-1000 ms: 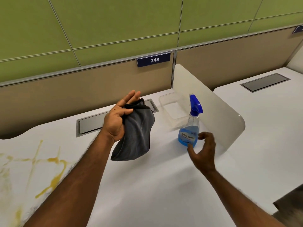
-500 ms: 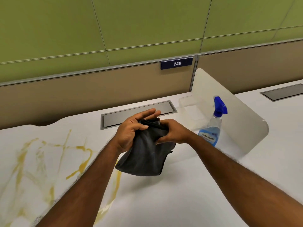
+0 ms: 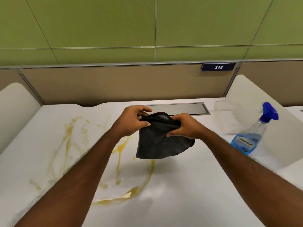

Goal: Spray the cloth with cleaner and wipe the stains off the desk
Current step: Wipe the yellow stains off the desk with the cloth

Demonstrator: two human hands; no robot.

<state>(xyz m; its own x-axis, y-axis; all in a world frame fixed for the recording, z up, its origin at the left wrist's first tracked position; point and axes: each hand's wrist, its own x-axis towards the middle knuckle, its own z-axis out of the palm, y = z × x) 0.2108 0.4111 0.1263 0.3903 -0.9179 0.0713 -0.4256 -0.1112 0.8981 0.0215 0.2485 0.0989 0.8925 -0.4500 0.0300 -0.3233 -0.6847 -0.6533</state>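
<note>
Office cubicle, numbered plate [image 3: 218, 67], desk dividers [image 3: 255, 94]

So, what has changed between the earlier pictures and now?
The right hand moved left, away from the bottle, and took hold of the cloth. Now it and the left hand both grip the cloth's top edge above the desk. The left hand kept its hold throughout. The bottle stands untouched, and the stains remain unwiped.
</note>
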